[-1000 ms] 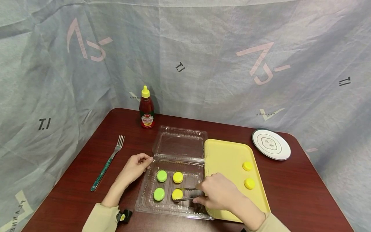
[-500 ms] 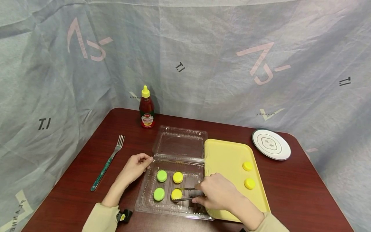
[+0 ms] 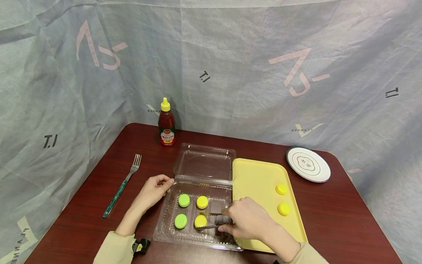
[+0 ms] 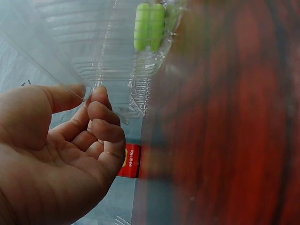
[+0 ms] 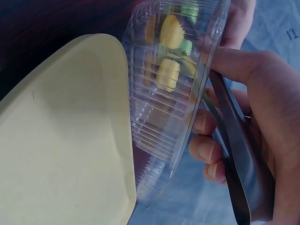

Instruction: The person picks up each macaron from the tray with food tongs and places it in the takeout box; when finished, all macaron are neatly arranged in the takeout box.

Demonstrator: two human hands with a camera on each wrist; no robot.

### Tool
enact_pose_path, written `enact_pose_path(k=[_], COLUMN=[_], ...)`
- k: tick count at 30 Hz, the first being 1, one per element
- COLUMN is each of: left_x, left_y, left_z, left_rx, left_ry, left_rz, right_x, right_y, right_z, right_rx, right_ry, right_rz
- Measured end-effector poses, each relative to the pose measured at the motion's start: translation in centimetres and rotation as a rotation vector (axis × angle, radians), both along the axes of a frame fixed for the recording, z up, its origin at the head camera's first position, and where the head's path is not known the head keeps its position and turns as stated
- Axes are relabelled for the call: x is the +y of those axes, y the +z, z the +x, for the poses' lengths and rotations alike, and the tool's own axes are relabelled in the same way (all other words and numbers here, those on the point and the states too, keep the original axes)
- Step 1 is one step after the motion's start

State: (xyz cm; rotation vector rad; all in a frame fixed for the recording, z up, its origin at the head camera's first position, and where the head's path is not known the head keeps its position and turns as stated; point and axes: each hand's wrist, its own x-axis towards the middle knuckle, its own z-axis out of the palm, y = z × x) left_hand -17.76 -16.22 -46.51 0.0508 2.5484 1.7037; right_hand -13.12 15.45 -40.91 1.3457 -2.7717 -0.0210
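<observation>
The left hand (image 3: pixel 156 190) pinches the rim of the clear container (image 3: pixel 197 242) between thumb and fingers at its far left corner, beside the hinge, with the lid (image 3: pixel 206 163) lying folded back behind. The right hand (image 3: pixel 247 218) is closed around the dark tongs (image 3: pixel 211 227), reaching in over the container's right edge. The tips stand at the far and near edges of the front yellow macaron (image 3: pixel 200 220), in the middle column; whether they press on it is hard to tell. The rear yellow macaron (image 3: pixel 202 202) sits just behind, with a narrow gap to the tongs, and two green macarons (image 3: pixel 180 221) fill the left column. The container's right edge runs right along the yellow tray (image 3: pixel 254 183), leaving hardly any space between. Two more yellow macarons (image 3: pixel 284 209) lie near the tray's right edge, well apart from the knuckles. Wider stretches of table (image 3: pixel 349 220) separate the fork (image 3: pixel 122 189) from the container and the plate's (image 3: pixel 308 164) rim from the right hand.
</observation>
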Motion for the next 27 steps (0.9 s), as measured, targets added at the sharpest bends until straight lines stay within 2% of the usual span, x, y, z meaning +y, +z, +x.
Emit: enact_pose_path(k=[15, 27], left_x=[0.0, 0.0], left_y=[0.0, 0.0], left_z=[0.0, 0.0], left_rx=[-0.004, -0.002], left_ry=[0.000, -0.001], left_rz=[-0.007, -0.006], right_x=[0.5, 2.6], right_y=[0.7, 2.0], right_z=[0.0, -0.4], right_rx=[-0.045, -0.016], right_ry=[-0.052, -0.109], right_rz=[-0.009, -0.063])
